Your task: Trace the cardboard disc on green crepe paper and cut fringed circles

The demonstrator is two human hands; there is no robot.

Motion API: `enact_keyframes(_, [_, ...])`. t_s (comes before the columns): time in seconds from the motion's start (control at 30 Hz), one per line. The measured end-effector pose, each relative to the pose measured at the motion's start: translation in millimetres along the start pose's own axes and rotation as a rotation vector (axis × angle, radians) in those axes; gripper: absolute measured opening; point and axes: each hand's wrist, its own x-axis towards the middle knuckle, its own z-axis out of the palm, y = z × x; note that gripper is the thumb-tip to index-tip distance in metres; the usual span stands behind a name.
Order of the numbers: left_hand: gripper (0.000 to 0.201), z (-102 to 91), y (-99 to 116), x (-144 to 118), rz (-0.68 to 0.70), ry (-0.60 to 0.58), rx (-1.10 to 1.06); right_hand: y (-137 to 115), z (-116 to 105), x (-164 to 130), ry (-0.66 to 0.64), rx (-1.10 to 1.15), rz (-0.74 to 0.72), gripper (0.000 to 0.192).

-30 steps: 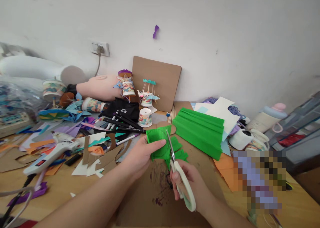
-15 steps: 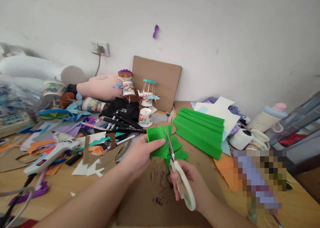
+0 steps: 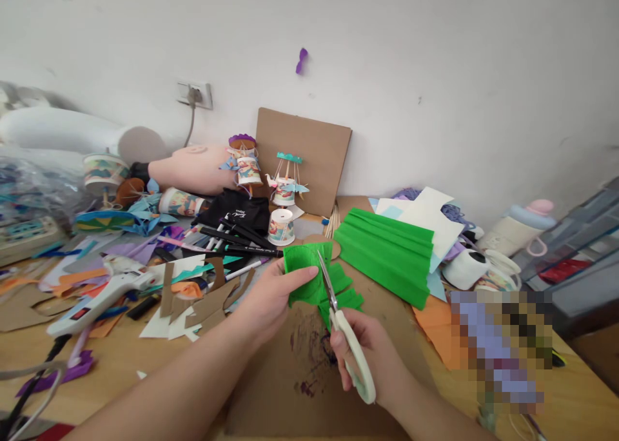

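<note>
A small piece of green crepe paper (image 3: pixel 304 258) is pinched in my left hand (image 3: pixel 273 299), thumb on top, with a faint curved line on it. My right hand (image 3: pixel 365 347) has its fingers through the handles of white-handled scissors (image 3: pixel 352 357). The scissor blades lie across the right part of the green piece, close to my left thumb tip. Green paper scraps (image 3: pixel 345 293) lie behind and below the blades. Underneath is a brown cardboard sheet (image 3: pixel 271 396) with dark glue-like smears.
A larger folded green crepe sheet (image 3: pixel 387 254) lies at the right. Paper cups (image 3: pixel 281 227), markers (image 3: pixel 242 235) and a small carousel model (image 3: pixel 285 186) stand behind. At left are a glue gun (image 3: pixel 101 299) and cardboard scraps (image 3: pixel 207 309). A bottle (image 3: pixel 515 228) is at far right.
The scissors and my right hand have shifted slightly left and up along the green piece. My left hand stays almost still, its thumb slightly further left.
</note>
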Motion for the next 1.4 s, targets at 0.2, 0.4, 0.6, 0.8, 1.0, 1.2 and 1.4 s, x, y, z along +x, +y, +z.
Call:
enact_keyframes(0.2, [0.029, 2.1, 1, 0, -0.002, 0.069, 0.025, 6, -1, -1, -0.021, -0.015, -0.021, 0.062])
enact_keyframes(0.4, [0.03, 6.1, 2, -2, 0.001, 0.077, 0.115, 11, -5, -4, -0.061, -0.015, -0.102, 0.059])
enact_keyframes(0.6, [0.027, 8.3, -3, -3, 0.016, 0.042, 0.147, 9, -5, -3, -0.038, -0.02, -0.098, 0.061])
enact_keyframes(0.8, [0.027, 8.3, -6, -4, 0.021, 0.026, 0.175, 10, -4, -1, -0.043, -0.017, -0.093, 0.062])
enact_keyframes(1.0, [0.024, 5.6, -6, -4, 0.022, 0.003, 0.176, 10, -4, -2, -0.043, -0.014, -0.101, 0.061])
enact_keyframes(1.2, [0.028, 1.0, -8, -3, -0.006, -0.062, 0.141, 13, -3, -1, -0.044, -0.004, -0.111, 0.062])
enact_keyframes(1.4, [0.024, 1.9, -6, -2, -0.023, -0.073, 0.124, 11, -3, -1, -0.047, -0.005, -0.104, 0.063])
